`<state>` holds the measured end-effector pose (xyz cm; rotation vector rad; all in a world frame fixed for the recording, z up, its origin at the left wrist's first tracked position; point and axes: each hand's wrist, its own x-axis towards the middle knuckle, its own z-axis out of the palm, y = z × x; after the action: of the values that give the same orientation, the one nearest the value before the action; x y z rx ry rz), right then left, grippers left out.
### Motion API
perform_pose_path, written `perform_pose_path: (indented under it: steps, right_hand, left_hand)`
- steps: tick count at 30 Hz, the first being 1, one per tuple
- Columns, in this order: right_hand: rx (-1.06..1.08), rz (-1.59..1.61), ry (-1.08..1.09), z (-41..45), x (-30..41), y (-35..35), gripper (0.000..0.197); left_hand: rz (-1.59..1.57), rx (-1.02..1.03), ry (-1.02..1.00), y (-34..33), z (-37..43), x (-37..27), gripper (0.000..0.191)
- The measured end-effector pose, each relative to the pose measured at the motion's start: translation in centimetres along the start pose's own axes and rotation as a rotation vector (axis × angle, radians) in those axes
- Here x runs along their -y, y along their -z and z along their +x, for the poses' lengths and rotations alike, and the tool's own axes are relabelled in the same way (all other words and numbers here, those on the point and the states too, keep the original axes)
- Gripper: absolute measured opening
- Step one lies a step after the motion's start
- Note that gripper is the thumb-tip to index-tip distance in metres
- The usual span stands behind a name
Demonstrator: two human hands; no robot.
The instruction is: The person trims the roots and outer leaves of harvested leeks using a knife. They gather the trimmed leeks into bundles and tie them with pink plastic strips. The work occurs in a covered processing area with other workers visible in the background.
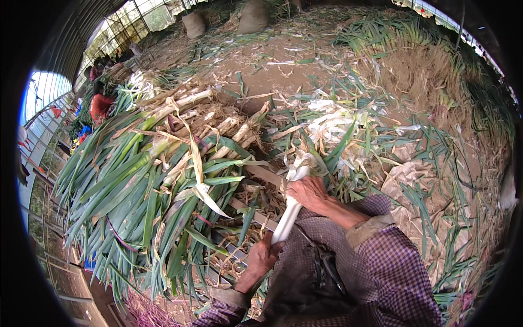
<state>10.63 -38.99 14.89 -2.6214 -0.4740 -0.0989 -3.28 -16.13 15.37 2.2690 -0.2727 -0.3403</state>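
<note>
A thick, white-stemmed Welsh onion (286,220) slants across my lap between my two hands. My left hand (261,256) grips its lower end; whatever lies beyond that grip is mostly hidden by the hand and sleeve. Higher up, my right hand (309,191) is closed around the stem near the root end, where loose, pale outer skin hangs. To my left rises a large heap of unpeeled Welsh onions (151,175), with long green leaves towards me and dirty roots pointing away. Several purple ties run among its leaves.
Peeled white skins (333,122) lie piled ahead. A wall of stacked onions with roots (425,77) stands at right. Crumpled sacking (425,196) covers ground beside me. Two full sacks (253,18) stand at the back. A person in red (101,107) sits far left.
</note>
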Motion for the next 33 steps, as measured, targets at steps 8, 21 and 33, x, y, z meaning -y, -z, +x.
perform_pose_path:
  steps: [8,21,33]
  right_hand:
    - [-0.265,-0.342,0.051,3.5,-6.0,2.6,0.016]
    - [-0.157,0.24,-0.307,0.7,-4.2,3.9,0.108]
    - [-0.233,0.012,-0.251,2.6,-4.6,4.0,0.013]
  left_hand:
    - [-0.252,0.047,0.061,0.6,-1.5,-3.6,0.03]
    - [-0.326,0.071,0.027,0.4,-1.9,-1.4,0.028]
    - [-0.213,0.055,0.029,-0.1,-2.4,-4.0,0.027]
